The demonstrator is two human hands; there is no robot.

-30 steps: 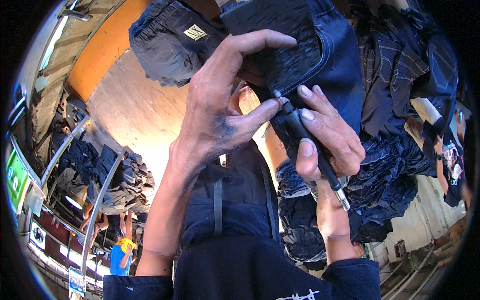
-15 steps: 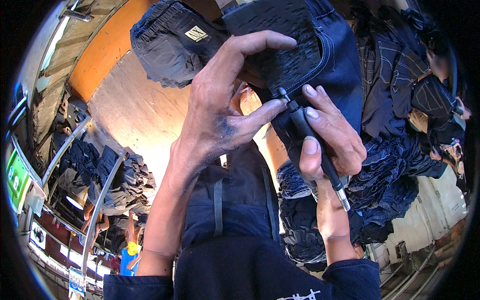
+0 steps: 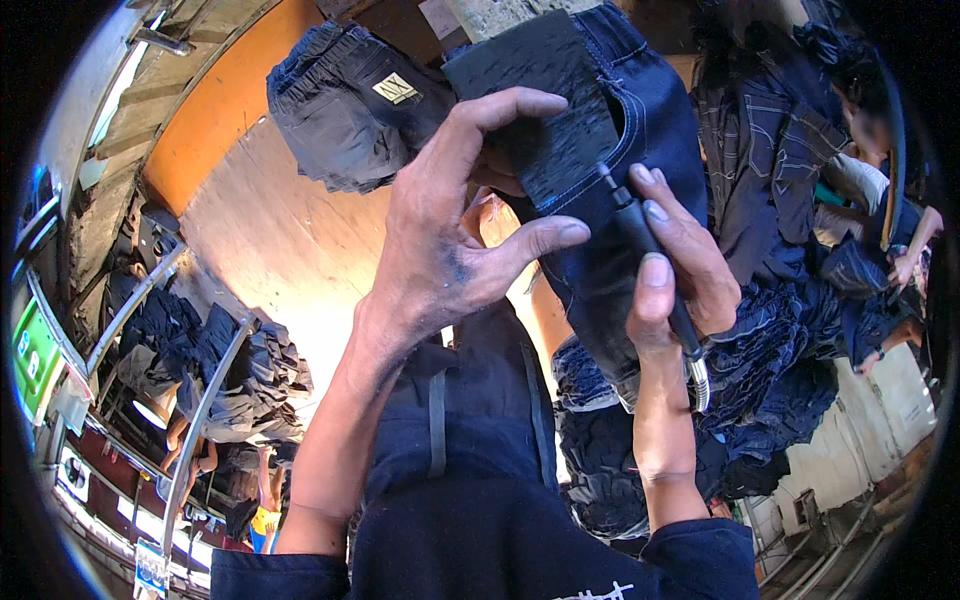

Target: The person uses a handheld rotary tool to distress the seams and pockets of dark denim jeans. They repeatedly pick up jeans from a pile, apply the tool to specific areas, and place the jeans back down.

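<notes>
My right hand point(image 3: 690, 240) is closed round a slim black rotary tool handpiece point(image 3: 640, 225), its small rounded tip pointing up and left. The tip is at the curved stitching of dark blue denim shorts point(image 3: 650, 110), beside a black textured sheet point(image 3: 560, 110) on the denim. My left hand point(image 3: 450, 200) is open, thumb and index finger spread wide apart. Its index finger reaches over the sheet, and the thumb extends below the sheet's lower edge. The other fingers of this hand are mostly hidden. A metal flexible shaft point(image 3: 697, 380) runs from the tool's rear end.
Folded black shorts with a label point(image 3: 360, 110) lie beyond my left hand, by a wooden board point(image 3: 260, 210). Dark garments point(image 3: 770, 150) hang at the right, with heaped denim point(image 3: 770, 370) below. Another person's arm point(image 3: 910, 250) shows at the far right; more clothes point(image 3: 210, 350) lie left.
My right hand and the tool have moved slightly right and up along the stitching. The tip has parted from my left thumb. The denim and sheet have shifted a little left.
</notes>
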